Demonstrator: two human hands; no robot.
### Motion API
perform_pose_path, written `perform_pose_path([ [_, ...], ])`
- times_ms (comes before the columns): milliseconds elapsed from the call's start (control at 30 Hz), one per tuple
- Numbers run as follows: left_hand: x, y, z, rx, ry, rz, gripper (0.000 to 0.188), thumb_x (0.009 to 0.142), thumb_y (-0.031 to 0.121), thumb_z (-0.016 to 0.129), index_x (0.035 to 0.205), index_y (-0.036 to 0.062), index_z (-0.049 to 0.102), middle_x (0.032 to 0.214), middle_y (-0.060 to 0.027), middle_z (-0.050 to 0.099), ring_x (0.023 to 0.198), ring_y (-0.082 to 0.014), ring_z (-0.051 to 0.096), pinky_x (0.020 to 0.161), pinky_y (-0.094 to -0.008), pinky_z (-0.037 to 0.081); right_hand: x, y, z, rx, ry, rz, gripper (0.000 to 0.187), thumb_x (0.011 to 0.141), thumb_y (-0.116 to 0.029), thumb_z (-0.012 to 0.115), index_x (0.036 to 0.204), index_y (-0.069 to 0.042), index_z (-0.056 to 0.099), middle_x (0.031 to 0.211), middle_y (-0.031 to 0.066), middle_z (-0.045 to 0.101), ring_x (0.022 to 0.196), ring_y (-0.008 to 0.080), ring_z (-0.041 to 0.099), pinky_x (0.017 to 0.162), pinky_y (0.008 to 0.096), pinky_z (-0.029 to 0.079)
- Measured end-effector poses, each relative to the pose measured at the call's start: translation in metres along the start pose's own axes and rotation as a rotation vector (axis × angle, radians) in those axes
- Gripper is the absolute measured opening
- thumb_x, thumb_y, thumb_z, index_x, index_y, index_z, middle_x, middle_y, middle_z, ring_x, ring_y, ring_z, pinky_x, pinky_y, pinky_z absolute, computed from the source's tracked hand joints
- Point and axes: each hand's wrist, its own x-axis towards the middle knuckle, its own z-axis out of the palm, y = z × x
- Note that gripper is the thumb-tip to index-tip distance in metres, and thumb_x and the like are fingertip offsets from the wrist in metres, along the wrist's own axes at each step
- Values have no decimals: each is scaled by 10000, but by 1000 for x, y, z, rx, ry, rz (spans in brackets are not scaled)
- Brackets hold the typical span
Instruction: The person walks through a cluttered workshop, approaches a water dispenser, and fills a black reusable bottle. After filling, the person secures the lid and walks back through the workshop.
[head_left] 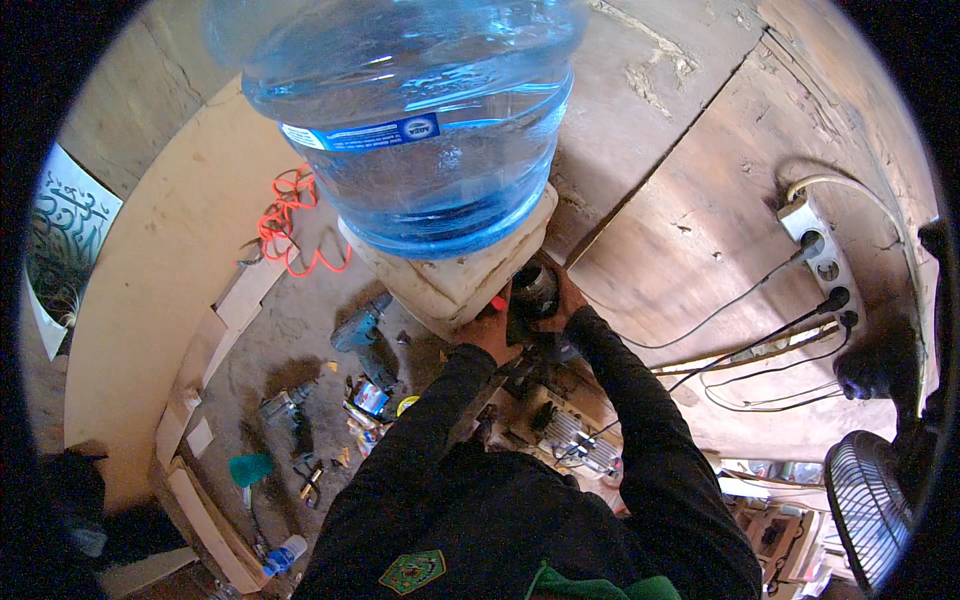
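A large clear-blue water bottle stands upside down on an off-white water dispenser, straight ahead of me. At the dispenser's near corner my left hand is raised beside a small red part, which looks like a tap lever. Its fingers are mostly hidden, so their grip does not show. My right hand is wrapped round the right side of a dark round cup, held close to the dispenser's right side. The cup's contents cannot be made out.
Left of the dispenser, a worktop holds a teal cordless drill, another power tool, a coiled orange hose and small items. A white power strip with black plugs is on the right wall, above a fan. Cables hang there.
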Motion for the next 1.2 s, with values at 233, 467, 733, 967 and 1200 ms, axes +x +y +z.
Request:
perform_pose_path([
  [233, -1, 2, -8, -37, -81, -35, 1247, 740, 495, 810, 1624, 103, 24, 1568, -276, 349, 1394, -464, 417, 1111, -584, 393, 11, 14, 6, -95, 35, -26, 1372, 423, -272, 968, 1579, -127, 245, 1499, 164, 470, 1358, 327, 485, 1118, 451, 447],
  [467, 1, 6, -16, -56, -261, -130, 1177, 749, 497, 806, 1620, 107, 116, 1513, -269, 432, 1359, -430, 470, 1103, -560, 410, 12, 28, 6, 61, -9, 186, 1447, 390, -275, 973, 1592, -121, 181, 1485, 197, 488, 1353, 362, 495, 1125, 455, 442],
  [733, -2, 2, -1, 32, -119, -51, 1139, 772, 511, 780, 1612, 89, 136, 1450, -268, 506, 1235, -447, 577, 1034, -549, 480, 11, 27, 1, -84, -18, -76, 1462, 381, -328, 991, 1581, -102, 186, 1459, 221, 502, 1332, 373, 510, 1095, 493, 454],
  [967, -3, -1, -5, 60, 22, 16, 1221, 777, 498, 781, 1628, 105, -1, 1373, -274, 573, 1192, -436, 611, 1002, -560, 500, 10, 15, -2, -115, -21, 54, 1463, 361, -292, 993, 1579, -95, 207, 1468, 207, 510, 1352, 375, 497, 1133, 465, 427],
  [1200, 4, 4, -14, -46, -291, -101, 1244, 772, 466, 790, 1626, 107, -41, 1353, -295, 583, 1147, -435, 640, 989, -547, 516, 10, 19, -2, -74, 4, 61, 1514, 316, -239, 997, 1591, -108, 191, 1479, 200, 506, 1358, 348, 498, 1134, 438, 426],
])
